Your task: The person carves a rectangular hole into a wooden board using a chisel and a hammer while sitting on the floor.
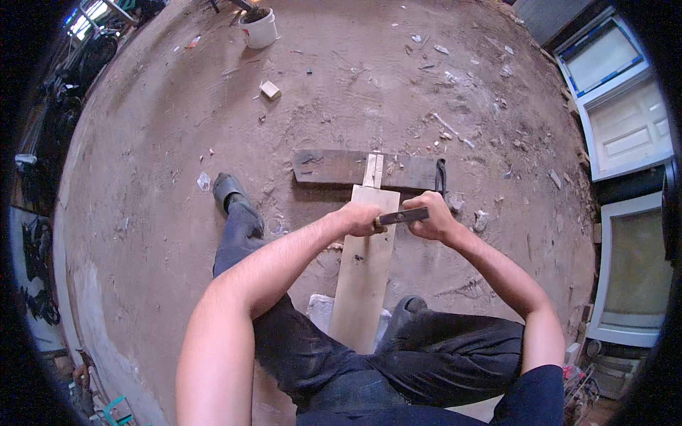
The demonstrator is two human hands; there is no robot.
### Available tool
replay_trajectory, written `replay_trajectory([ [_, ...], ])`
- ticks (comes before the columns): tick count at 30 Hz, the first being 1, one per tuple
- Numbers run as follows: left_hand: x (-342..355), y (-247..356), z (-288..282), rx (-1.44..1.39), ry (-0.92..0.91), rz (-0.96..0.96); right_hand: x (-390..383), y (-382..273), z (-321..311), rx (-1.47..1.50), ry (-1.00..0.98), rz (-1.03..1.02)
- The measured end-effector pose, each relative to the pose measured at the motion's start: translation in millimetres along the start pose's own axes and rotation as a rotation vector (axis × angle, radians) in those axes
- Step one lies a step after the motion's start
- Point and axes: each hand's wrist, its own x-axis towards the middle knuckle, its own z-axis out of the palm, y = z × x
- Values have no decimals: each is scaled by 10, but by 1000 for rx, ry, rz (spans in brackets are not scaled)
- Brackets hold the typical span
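A long pale wooden board runs out from between my legs. Its narrow far tongue rests on a dark, weathered plank lying crosswise on the ground. My left hand is closed over the board, around a tool whose small brownish-yellow end just shows; the rest is hidden. Just right of the board, my right hand is closed on a hammer. The dark metal hammer head spans the gap between my hands, its left end close to the left hand's tool. Most of the hammer's handle is hidden.
Bare dirt floor surrounds me, with scattered scraps. Ahead stand a white bucket and a small pale block. White-framed panels lean along the right. A black strap hangs over the plank's right end. A light slab lies under the board.
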Motion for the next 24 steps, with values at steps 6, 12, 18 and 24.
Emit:
replay_trajectory([
  [6, -63, -67, -42, 27, 37, 6, 49, -108, -33, 139, 68, 33],
  [12, 14, -145, 0, 20, 54, -40, 129, -195, -110, -186, -69, 165],
  [18, 76, -199, 16, -16, 74, -76, 104, -140, -46, 79, 110, 270],
  [24, 110, -281, 95, -8, 117, -53, 108, -230, -149, 2, 44, 220],
])
